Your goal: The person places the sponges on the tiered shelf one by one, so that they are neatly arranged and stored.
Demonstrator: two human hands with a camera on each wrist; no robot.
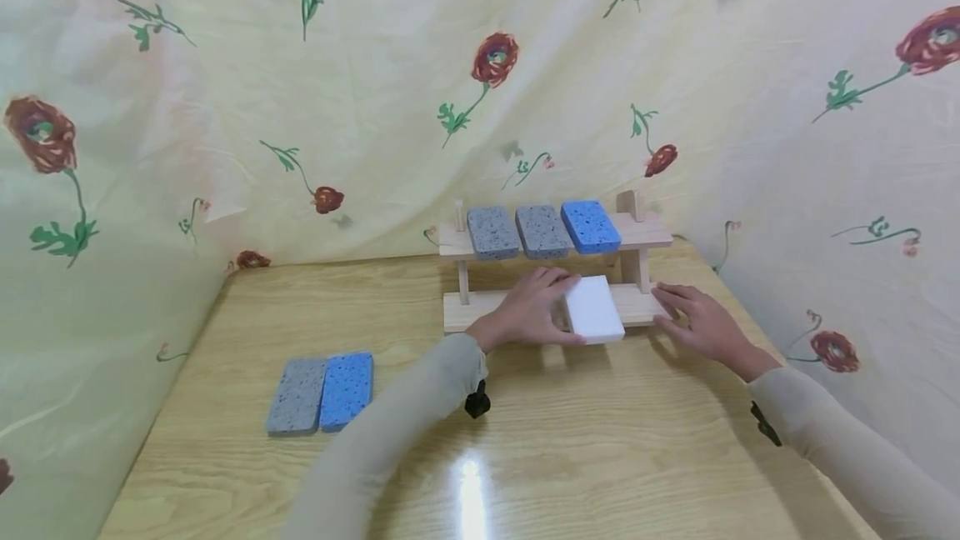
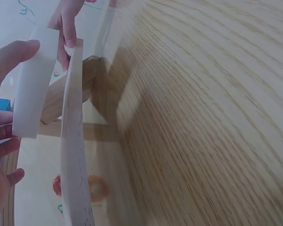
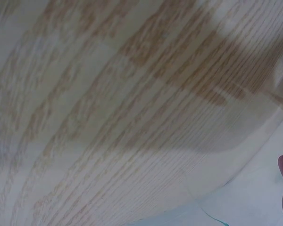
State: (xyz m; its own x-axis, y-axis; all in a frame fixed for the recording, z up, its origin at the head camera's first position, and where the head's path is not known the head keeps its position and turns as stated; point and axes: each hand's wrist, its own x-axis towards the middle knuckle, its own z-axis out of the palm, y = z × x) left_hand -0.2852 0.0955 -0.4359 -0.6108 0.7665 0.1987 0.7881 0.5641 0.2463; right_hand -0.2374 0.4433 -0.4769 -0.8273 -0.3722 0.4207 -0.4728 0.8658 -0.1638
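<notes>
My left hand (image 1: pixel 528 311) grips a white rectangular block (image 1: pixel 594 311) by its left side, thumb at the near edge and fingers at the far edge. The block is tilted over the lower tier of a two-tier wooden shelf (image 1: pixel 637 307); the left wrist view shows the block (image 2: pixel 35 84) beside the shelf's board (image 2: pixel 74 122). At the shelf's right end, my right hand (image 1: pixel 701 323) holds the lower board between thumb and fingers. Leaning in a row on the upper tier are two speckled grey sponges (image 1: pixel 492 232) and a speckled blue sponge (image 1: pixel 591 227).
On the wooden table (image 1: pixel 225 457) at left, a grey sponge (image 1: pixel 296 398) and a blue sponge (image 1: pixel 347 390) lie side by side. Flower-patterned cloth (image 1: pixel 375 107) hangs behind the shelf and along both sides. The right wrist view shows mostly tabletop (image 3: pixel 108 94).
</notes>
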